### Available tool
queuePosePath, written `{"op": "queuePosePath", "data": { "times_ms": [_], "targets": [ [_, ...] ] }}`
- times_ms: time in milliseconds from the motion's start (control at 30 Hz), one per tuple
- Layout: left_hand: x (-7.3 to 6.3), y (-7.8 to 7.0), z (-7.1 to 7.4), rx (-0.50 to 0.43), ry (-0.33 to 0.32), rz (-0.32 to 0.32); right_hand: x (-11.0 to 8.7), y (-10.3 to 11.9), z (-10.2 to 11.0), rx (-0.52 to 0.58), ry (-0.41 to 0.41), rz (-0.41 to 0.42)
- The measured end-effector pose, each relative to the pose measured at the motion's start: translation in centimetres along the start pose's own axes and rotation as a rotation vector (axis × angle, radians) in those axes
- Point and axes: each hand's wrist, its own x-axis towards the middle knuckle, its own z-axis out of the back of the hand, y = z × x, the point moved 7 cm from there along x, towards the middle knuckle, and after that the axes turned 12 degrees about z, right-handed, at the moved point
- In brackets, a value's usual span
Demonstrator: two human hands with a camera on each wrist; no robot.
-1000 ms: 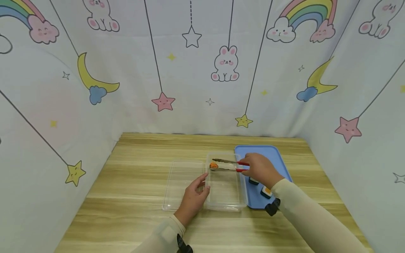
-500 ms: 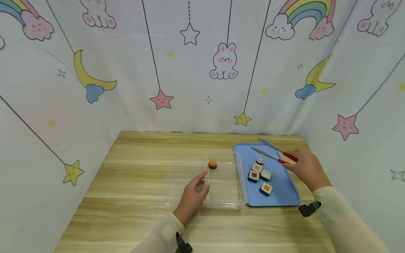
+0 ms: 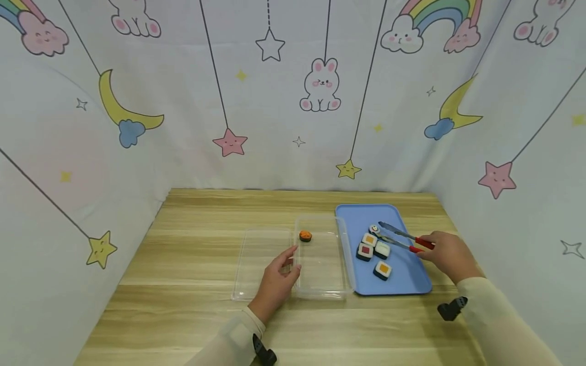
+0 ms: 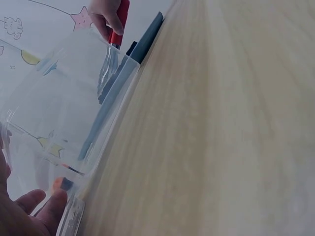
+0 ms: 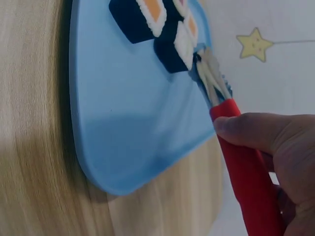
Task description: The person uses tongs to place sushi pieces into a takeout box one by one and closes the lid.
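My right hand grips the red handles of metal tongs over the blue tray. The spread tips of the tongs reach a small round sushi roll at the back of a cluster. Several square sushi pieces with dark sides sit on that tray. Left of it stands a clear plastic box, holding one orange-topped sushi piece near its back left corner. My left hand rests with loosely bent fingers at the box's left wall. In the right wrist view, the thumb presses a red handle.
A flat clear lid lies left of the box, partly behind the left hand. Everything stands on a wood-grain table. White printed cloth closes off the back and both sides.
The tongs have let go of the orange-topped sushi piece, which stays in the box. My right hand has moved right to the tray and lowered the tongs toward the round roll. The left hand stays put.
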Motion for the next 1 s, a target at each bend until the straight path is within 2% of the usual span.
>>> {"op": "queuePosePath", "data": {
  "times_ms": [167, 233, 400, 500, 600, 700, 833, 1000],
  "targets": [
    [-0.1, 0.1, 0.0, 0.007, -0.003, 0.012, 0.4, 0.2, -0.5, 0.021, -0.005, -0.007],
    [-0.2, 0.1, 0.0, -0.001, 0.001, 0.009, 0.5, 0.5, -0.3, 0.015, -0.022, 0.015],
    [-0.2, 0.3, 0.2, -0.023, 0.005, -0.007, 0.6, 2.4, 1.7, 0.002, -0.115, 0.097],
    [-0.1, 0.1, 0.3, -0.009, -0.003, -0.017, 0.8, 4.3, 3.1, 0.027, -0.136, 0.108],
    [0.0, -0.1, 0.4, 0.005, -0.009, -0.019, 1.6, 6.8, 3.7, 0.041, -0.107, 0.127],
    [0.1, 0.0, 0.5, -0.011, 0.001, -0.017, 2.5, 9.4, 3.4, 0.058, -0.065, 0.176],
    [0.0, 0.0, 0.4, -0.037, 0.027, -0.025, 3.7, 12.2, 1.9, 0.04, -0.017, 0.284],
    [0.0, 0.0, 0.4, -0.038, 0.036, -0.024, 5.6, 14.8, -0.1, -0.046, 0.08, 0.376]
  ]
}}
